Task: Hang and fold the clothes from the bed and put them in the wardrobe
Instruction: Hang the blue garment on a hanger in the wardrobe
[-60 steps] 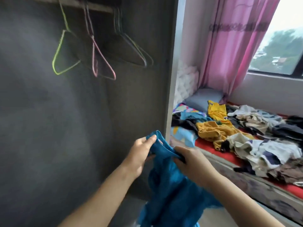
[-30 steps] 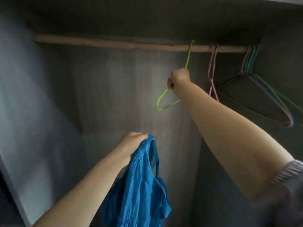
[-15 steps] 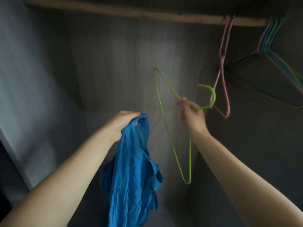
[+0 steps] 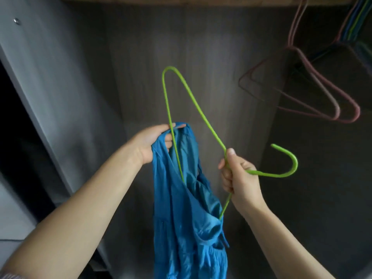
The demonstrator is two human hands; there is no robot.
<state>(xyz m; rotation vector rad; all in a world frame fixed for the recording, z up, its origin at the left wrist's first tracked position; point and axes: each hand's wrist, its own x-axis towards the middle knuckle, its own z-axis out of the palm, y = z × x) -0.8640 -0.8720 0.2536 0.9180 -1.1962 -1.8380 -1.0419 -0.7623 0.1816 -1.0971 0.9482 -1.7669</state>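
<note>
A blue garment (image 4: 189, 218) hangs down in front of the open wardrobe. My left hand (image 4: 155, 143) pinches its top edge at the neck opening. My right hand (image 4: 239, 178) grips a green wire hanger (image 4: 193, 105) at its neck, with the hook pointing right. One end of the hanger goes down inside the garment's opening and is hidden by the cloth there. The other end sticks up above my left hand.
Pink hangers (image 4: 314, 97) and several other coloured hangers (image 4: 356, 21) hang from the wooden rail (image 4: 181, 1) at the upper right. The wardrobe's grey back panel (image 4: 201, 47) is behind the garment and its left side wall (image 4: 50, 77) stands close by.
My right hand took the green hanger off the rail and brought it down. One end of the hanger now sits inside the blue garment, which my left hand holds higher.
</note>
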